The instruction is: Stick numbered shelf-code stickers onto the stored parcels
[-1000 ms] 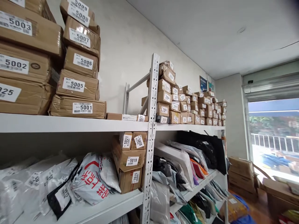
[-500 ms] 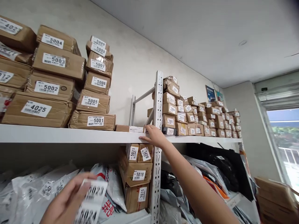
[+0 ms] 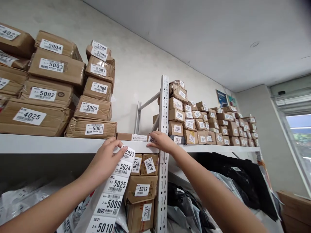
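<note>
Left fingers (image 3: 120,153) on downslanting label strip (image 3: 115,185)

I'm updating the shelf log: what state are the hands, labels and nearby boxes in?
Label strip: hanging down
Left hand: gripping the label strip
Flat box: lying on the upper shelf
Right hand: touching the flat box
Box 5001: beneath box 5005
Box 5020 and box 5021: side by side atop box 5019

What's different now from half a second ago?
The left hand rose rightward to the shelf edge, bringing the label strip it already held. Nothing was visibly let go. The right hand stayed at the flat box's right end; stacked boxes stayed put.
</note>
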`<state>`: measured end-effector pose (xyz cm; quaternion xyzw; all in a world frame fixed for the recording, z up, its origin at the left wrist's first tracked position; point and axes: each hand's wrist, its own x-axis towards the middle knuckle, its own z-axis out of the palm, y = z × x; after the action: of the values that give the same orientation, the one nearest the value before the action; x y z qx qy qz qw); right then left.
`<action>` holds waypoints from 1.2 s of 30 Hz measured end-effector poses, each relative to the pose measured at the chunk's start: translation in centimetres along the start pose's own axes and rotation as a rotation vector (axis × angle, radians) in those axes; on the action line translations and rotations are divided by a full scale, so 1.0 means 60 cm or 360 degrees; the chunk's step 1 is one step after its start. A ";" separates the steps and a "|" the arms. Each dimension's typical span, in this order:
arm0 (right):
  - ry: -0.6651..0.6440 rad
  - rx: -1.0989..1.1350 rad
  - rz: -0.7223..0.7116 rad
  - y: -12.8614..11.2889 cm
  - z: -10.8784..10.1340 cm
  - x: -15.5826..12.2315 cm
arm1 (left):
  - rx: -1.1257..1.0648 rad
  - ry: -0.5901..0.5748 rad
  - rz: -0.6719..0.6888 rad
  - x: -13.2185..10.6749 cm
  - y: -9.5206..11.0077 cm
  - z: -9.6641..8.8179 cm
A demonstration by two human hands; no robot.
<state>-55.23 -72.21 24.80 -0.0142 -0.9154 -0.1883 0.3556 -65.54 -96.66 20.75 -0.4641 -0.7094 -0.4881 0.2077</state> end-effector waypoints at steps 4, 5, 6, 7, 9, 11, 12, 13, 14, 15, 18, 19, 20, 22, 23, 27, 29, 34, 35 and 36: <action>-0.0072 0.0064 -0.0127 0.017 -0.010 -0.002 | -0.0249 -0.0171 -0.0173 0.011 0.005 0.001; -0.0082 0.0061 -0.0153 0.020 -0.012 -0.002 | -0.0329 -0.0204 -0.0226 0.014 0.004 0.001; -0.0084 0.0048 -0.0173 0.022 -0.013 -0.002 | -0.0375 -0.0217 -0.0266 0.017 0.004 0.001; -0.0078 0.0029 -0.0184 0.024 -0.013 -0.001 | -0.0376 -0.0211 -0.0283 0.019 0.005 0.001; -0.0055 -0.0012 -0.0183 0.024 -0.012 0.001 | -0.0290 -0.0174 -0.0267 0.021 0.006 0.003; -0.0025 -0.0047 -0.0157 0.021 -0.010 0.003 | -0.0241 -0.0161 -0.0248 0.021 0.011 0.005; -0.0013 -0.0060 -0.0141 0.019 -0.009 0.004 | -0.0269 -0.0148 -0.0256 0.021 0.014 0.007; 0.0003 -0.0068 -0.0124 0.016 -0.008 0.004 | -0.0337 -0.0130 -0.0275 0.022 0.019 0.009; 0.0025 -0.0072 -0.0109 0.014 -0.007 0.004 | -0.0437 -0.0117 -0.0305 0.022 0.024 0.011; 0.0052 -0.0074 -0.0097 0.012 -0.005 0.003 | -0.0555 -0.0104 -0.0340 0.023 0.031 0.012; 0.0121 -0.0062 -0.0081 0.006 0.001 -0.002 | -0.0883 -0.0083 -0.0429 0.023 0.050 0.014; 0.0141 -0.0053 -0.0080 0.005 0.004 -0.003 | -0.0958 -0.0079 -0.0446 0.022 0.054 0.013; 0.0159 -0.0042 -0.0076 0.004 0.007 -0.004 | -0.1019 -0.0074 -0.0452 0.021 0.057 0.011; 0.0196 -0.0032 -0.0066 0.002 0.013 -0.001 | -0.1104 -0.0068 -0.0439 0.019 0.053 0.004; 0.0217 -0.0041 -0.0058 0.001 0.017 0.002 | -0.1124 -0.0069 -0.0428 0.018 0.047 -0.001; 0.0278 -0.0164 -0.0032 -0.005 0.033 0.019 | -0.1179 -0.0153 -0.0402 0.014 0.006 -0.027; 0.0305 -0.0254 0.0011 -0.010 0.042 0.027 | -0.1250 -0.0203 -0.0403 0.013 -0.010 -0.036; 0.0390 -0.0303 0.0161 -0.025 0.050 0.026 | -0.1422 -0.0226 -0.0433 0.017 -0.004 -0.038; 0.0403 -0.0282 0.0169 -0.029 0.048 0.022 | -0.1471 -0.0202 -0.0446 0.018 0.001 -0.038; 0.0416 -0.0265 0.0179 -0.033 0.046 0.018 | -0.1519 -0.0178 -0.0458 0.019 0.006 -0.038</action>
<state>-58.13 -73.18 23.00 -0.0701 -0.8403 -0.2435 0.4793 -66.14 -98.12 22.74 -0.4304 -0.4738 -0.7563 -0.1354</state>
